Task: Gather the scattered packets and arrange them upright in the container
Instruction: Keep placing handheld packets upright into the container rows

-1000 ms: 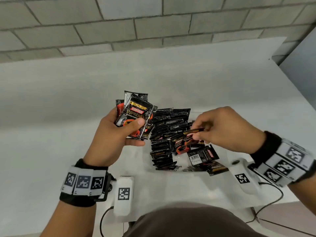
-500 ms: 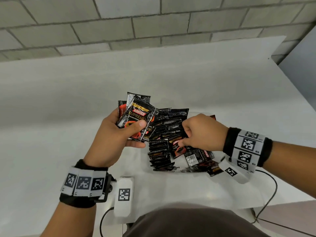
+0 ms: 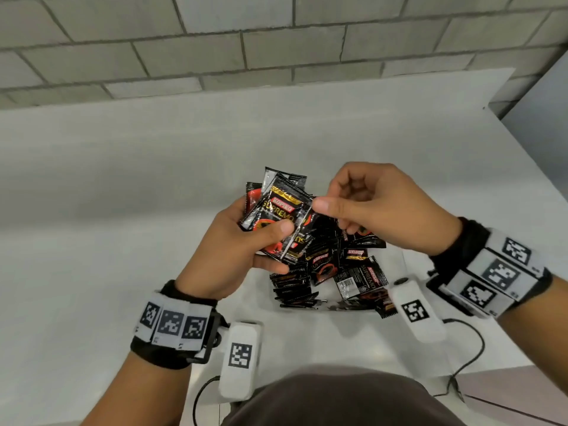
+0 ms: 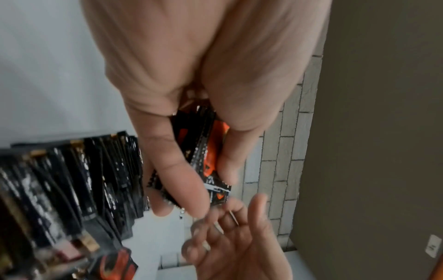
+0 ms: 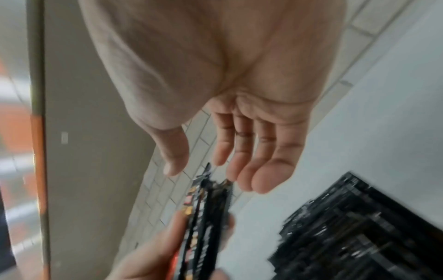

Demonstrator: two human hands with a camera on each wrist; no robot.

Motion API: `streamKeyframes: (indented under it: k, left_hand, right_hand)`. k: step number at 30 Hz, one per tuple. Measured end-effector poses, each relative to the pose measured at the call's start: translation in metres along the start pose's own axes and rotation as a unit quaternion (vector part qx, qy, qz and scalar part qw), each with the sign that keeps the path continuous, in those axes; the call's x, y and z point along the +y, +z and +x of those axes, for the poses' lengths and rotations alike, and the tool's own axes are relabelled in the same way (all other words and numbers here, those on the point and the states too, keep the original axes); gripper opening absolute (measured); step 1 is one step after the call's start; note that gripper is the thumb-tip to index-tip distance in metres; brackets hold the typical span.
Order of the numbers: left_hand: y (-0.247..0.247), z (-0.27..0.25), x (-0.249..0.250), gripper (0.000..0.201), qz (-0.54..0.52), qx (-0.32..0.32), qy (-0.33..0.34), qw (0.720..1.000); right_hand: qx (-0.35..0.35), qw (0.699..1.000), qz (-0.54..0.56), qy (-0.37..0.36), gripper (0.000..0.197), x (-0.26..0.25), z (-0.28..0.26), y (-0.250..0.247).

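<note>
My left hand [image 3: 278, 238] grips a stack of black Kopiko Supremo packets [image 3: 281, 210] above the table, thumb pressed across the front packet. The left wrist view shows the same stack [image 4: 203, 151] pinched between thumb and fingers. My right hand [image 3: 332, 210] hovers at the stack's right edge with the thumb out and the fingers loosely bent. It holds nothing, and in its own view the right hand [image 5: 203, 170] is spread just above the stack's [image 5: 208, 208] top edge. Below, a row of upright packets [image 3: 292, 290] stands in a pale container beside loose, flat packets [image 3: 359, 278].
The white table [image 3: 123, 210] runs back to a grey block wall [image 3: 276, 41]. Two white marker blocks [image 3: 241, 358] [image 3: 415, 309] with cables lie near the front edge. The table's right edge [image 3: 534, 167] slants off beside a grey panel.
My right hand has come up out of the loose packets in the container to the right edge of the held stack. The left hand has kept its grip, roughly in place.
</note>
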State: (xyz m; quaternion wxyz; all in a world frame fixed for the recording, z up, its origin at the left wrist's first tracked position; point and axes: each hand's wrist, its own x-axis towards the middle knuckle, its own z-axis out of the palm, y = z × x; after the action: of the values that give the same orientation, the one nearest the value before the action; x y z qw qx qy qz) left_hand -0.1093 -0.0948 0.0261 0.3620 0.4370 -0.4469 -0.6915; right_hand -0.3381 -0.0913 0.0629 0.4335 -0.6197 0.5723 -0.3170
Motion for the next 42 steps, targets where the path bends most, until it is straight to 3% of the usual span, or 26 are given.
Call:
streamKeyframes:
  k: [3, 7, 13, 18, 21, 25, 29, 39, 42]
  left_hand:
    - [0.009, 0.001, 0.000, 0.053, -0.011, -0.021, -0.006, 1.000]
    - [0.009, 0.001, 0.001, 0.046, -0.038, -0.038, -0.027, 0.998]
    - [0.006, -0.001, -0.004, 0.041, -0.059, -0.034, -0.039, 0.997]
    - [-0.019, -0.002, 0.004, 0.042, -0.061, 0.026, 0.000, 0.998]
    - [-0.040, -0.004, 0.012, 0.052, -0.047, 0.074, 0.026, 0.996]
    - [-0.045, -0.007, 0.014, 0.058, -0.033, 0.080, 0.027, 0.996]
    - [-0.033, -0.005, 0.005, 0.045, -0.018, 0.060, 0.011, 0.998]
    - [-0.030, -0.007, -0.001, 0.046, -0.009, 0.052, 0.002, 0.999]
    - [-0.029, -0.008, -0.002, 0.045, -0.009, 0.050, -0.001, 0.999]
  right_hand:
    - [0.018, 0.997, 0.073, -0.030, 0.048, -0.003, -0.004, 0.016]
    - [0.062, 0.991, 0.118, 0.001, 0.022, 0.009, 0.000, 0.018]
    - [0.052, 0.997, 0.057, 0.018, 0.005, 0.012, -0.008, 0.005]
    - [0.148, 0.988, 0.039, 0.014, 0.008, 0.018, -0.008, -0.011]
    - [0.094, 0.996, -0.008, 0.004, 0.019, 0.025, -0.011, -0.013]
    - [-0.012, 0.988, -0.156, 0.012, 0.017, 0.035, -0.013, -0.007]
    - [-0.031, 0.975, -0.219, 0.020, 0.019, 0.041, -0.006, 0.007]
    - [-0.106, 0.945, -0.309, 0.016, 0.029, 0.056, -0.003, 0.027]
    - [-0.100, 0.937, -0.335, 0.010, 0.032, 0.055, -0.001, 0.031]
